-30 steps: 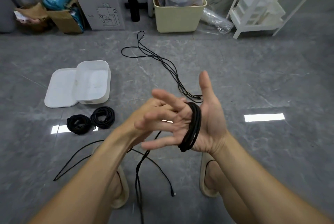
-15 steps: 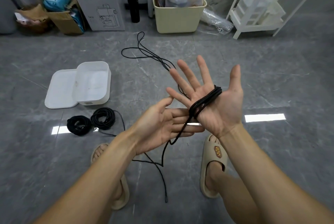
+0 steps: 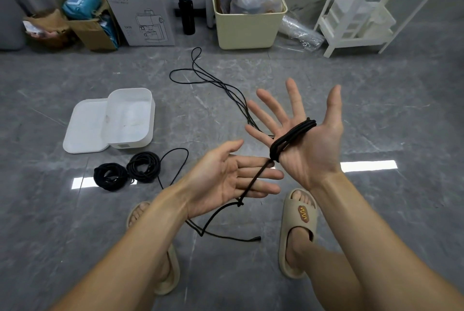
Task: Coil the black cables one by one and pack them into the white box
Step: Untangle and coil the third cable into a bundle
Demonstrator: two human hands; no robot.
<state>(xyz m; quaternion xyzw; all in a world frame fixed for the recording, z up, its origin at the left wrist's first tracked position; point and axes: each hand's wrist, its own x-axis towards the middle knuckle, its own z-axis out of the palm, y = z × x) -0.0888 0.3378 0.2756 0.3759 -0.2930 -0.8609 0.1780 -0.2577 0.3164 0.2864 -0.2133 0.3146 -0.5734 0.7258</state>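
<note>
The right hand (image 3: 305, 135) is spread flat, several turns of black cable (image 3: 292, 135) wound across its palm; the left hand (image 3: 233, 177), fingers straight, guides the slack strand; I judge even tension and side-by-side turns matter; the white box (image 3: 130, 120) sits open on the floor, two finished coils (image 3: 128, 172) just beside it.

shelf rack (image 3: 356, 9) cut off above
</note>
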